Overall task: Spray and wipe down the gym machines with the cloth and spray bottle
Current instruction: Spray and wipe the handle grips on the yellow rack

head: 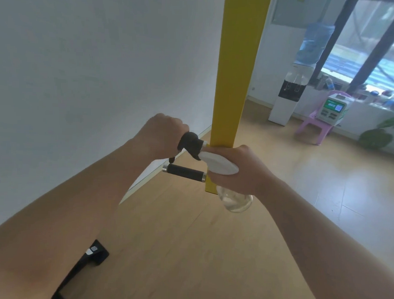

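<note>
Wiping is the step in hand, by the look of it: the left hand (163,134) is closed in a fist around a dark cloth (190,142) and presses it over the upper grip of a pulley handle that hangs in front of the yellow post (234,83). The lower grip (184,172), black foam with metal ends, hangs bare just below the fist. The right hand (238,168) is curled tight about the neck of the spray bottle (222,166), its white head pointing left toward the cloth and its clear, nearly empty body (235,199) hanging beneath; whether a finger is on the trigger cannot be told.

To do this well, I judge the cloth should wrap fully round the grip and twist along its whole length, metal ends included, since a one-sided rub leaves the far face untouched. The handle hangs free, so it will likely swing away under pressure; the fist itself has to steady it. Any further spray is best kept short and aimed onto the cloth or grip, as the nozzle sits very near the left knuckles. The lower grip probably wants the same treatment next.
</note>
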Motion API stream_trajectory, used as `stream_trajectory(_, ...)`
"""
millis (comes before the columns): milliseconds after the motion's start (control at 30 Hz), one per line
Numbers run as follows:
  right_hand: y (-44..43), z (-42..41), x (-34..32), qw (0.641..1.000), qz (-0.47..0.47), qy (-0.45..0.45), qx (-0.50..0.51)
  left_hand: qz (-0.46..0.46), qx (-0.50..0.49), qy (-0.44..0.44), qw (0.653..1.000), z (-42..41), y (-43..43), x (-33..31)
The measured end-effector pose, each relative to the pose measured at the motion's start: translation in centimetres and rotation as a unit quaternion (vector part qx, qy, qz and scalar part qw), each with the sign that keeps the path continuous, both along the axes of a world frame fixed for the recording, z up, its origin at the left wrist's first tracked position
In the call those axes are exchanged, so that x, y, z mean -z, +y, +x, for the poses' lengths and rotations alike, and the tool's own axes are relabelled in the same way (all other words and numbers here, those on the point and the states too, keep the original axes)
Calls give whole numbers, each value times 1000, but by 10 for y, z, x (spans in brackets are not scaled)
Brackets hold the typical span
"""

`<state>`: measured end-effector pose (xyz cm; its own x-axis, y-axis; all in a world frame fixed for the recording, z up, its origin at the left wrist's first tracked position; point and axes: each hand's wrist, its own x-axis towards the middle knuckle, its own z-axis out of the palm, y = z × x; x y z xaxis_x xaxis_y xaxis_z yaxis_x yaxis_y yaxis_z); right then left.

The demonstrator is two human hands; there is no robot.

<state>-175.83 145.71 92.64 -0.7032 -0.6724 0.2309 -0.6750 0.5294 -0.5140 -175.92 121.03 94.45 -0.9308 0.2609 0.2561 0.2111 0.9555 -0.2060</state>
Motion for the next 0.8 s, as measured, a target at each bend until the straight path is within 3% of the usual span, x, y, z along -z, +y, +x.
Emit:
stream_trajectory(200,2,-8,10,999,13,36,-27,53,96,-2,994,6,7,1)
stream_trajectory(367,-1,-12,15,998,22,54,-30,52,-14,3,999,22,-48,-9)
stream_trajectory(533,-2,-13,16,998,-1,61,-27,12,-40,6,999,11,-24,-5)
stream_trajectory(633,-5,-16,12,998,-8,52,-35,12,15,-3,1000,-1,12,0)
stream_trajectory(800,6,-25,12,998,-1,50,-47,54,112,51,991,-8,38,6)
